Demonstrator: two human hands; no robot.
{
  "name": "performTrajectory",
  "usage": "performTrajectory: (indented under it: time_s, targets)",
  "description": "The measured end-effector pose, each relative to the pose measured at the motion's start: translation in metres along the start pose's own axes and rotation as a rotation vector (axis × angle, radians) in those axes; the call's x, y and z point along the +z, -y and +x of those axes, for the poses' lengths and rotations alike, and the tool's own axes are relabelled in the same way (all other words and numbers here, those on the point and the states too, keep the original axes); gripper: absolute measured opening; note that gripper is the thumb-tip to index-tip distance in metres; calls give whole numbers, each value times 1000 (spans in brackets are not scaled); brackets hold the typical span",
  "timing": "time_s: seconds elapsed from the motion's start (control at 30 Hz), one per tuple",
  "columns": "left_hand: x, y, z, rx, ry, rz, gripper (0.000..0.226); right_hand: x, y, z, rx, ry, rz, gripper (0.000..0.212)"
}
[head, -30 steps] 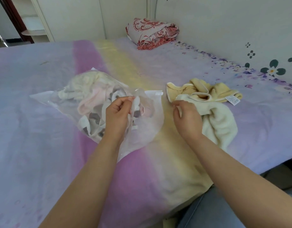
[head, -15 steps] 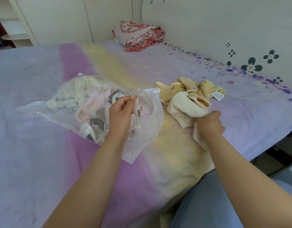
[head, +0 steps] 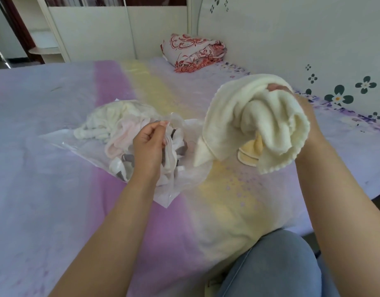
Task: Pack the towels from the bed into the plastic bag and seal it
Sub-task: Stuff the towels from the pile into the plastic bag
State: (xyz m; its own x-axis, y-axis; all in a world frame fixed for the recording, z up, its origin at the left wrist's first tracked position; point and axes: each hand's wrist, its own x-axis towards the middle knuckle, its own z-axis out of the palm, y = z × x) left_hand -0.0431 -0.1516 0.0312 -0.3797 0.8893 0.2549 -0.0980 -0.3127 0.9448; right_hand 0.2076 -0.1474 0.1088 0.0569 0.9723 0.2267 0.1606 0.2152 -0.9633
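Note:
A clear plastic bag (head: 82,151) lies on the bed with white, pink and grey towels (head: 103,127) inside it. My left hand (head: 149,144) pinches the upper edge of the bag's mouth and holds it up. My right hand (head: 307,118) grips a cream towel (head: 249,116), lifted off the bed to the right of the bag's mouth; the towel covers most of the hand. A yellow towel (head: 249,154) lies on the bed beneath it, mostly hidden.
The bed (head: 45,99) has a lilac, pink and yellow sheet. A folded red-patterned blanket (head: 193,51) sits at the far end by the wall. My knee in jeans (head: 274,266) is at the near bed edge, lower right.
My right hand has lifted the cream towel up off the bed, away from the yellow towel. My left hand has kept its hold on the bag's mouth.

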Motion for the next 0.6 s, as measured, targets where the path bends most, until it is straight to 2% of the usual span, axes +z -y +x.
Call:
performTrajectory:
  time_s: [0.07,0.13,0.23,0.3,0.4,0.5,0.53,0.6]
  targets:
    - [1,-3,-1,-3,-9,3,14,9,-5,-2,-61,25,-38,19]
    - [3,-2,-3,-3,-24,17,16,27,-18,-12,-162,105,-247,25]
    - [3,0,-4,6,-28,37,21,67,-58,-32,-136,397,-416,24]
    - [-1,2,-4,26,-18,61,16,86,-91,-47,-138,647,-611,55]
    - [-8,2,-4,79,12,126,15,89,-117,-50,77,881,-840,93]
    - [-12,2,-1,147,8,208,13,77,-120,-32,133,943,-867,113]
    - [-13,3,0,144,14,239,10,75,-120,-28,124,927,-916,116]
    - [-14,7,3,138,28,337,18,78,-128,-26,101,839,-1012,116]
